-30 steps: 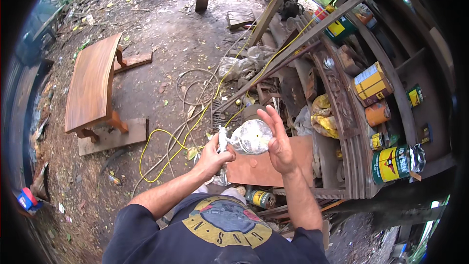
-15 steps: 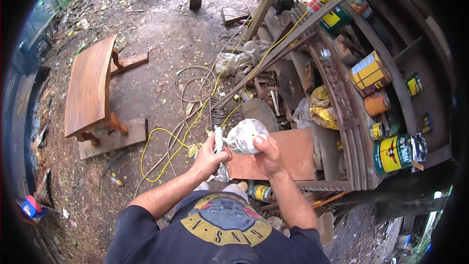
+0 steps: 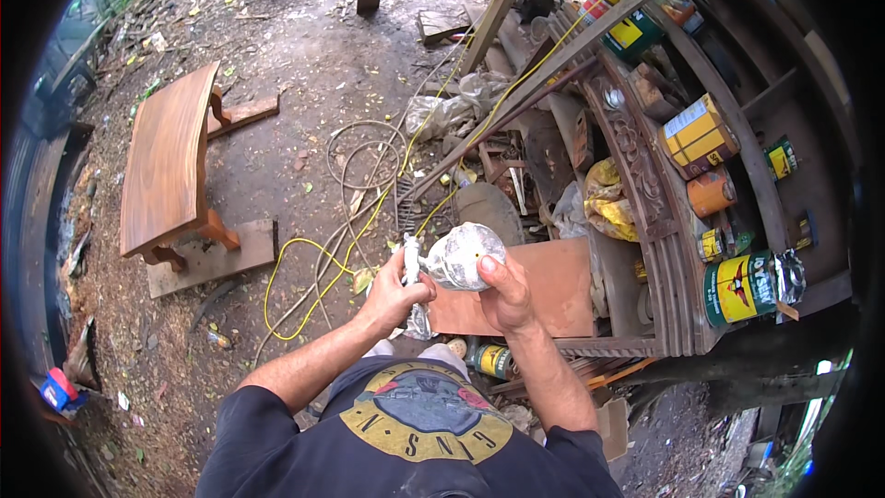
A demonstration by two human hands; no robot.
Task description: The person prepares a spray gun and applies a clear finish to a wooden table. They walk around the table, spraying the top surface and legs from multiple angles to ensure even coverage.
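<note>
Both of my hands hold a paint spray gun in front of my body. My left hand [image 3: 392, 300] is closed round the silvery, paint-smeared spray gun body [image 3: 410, 258], part of which shows below the fingers. Attached at its right is a rounded, whitish, stained cup [image 3: 461, 256] with a small dark spot on its top. My right hand [image 3: 507, 295] grips this cup from the right, its thumb pressed on the top. The fingers under the cup are hidden.
A brown wooden table [image 3: 171, 161] stands at left on boards. A yellow cord [image 3: 286, 267] and a grey hose [image 3: 341, 161] lie on the dirt ground. A reddish board [image 3: 553, 290] sits beyond my right hand. Shelves at right hold paint cans [image 3: 737, 290] and a yellow tin [image 3: 698, 138].
</note>
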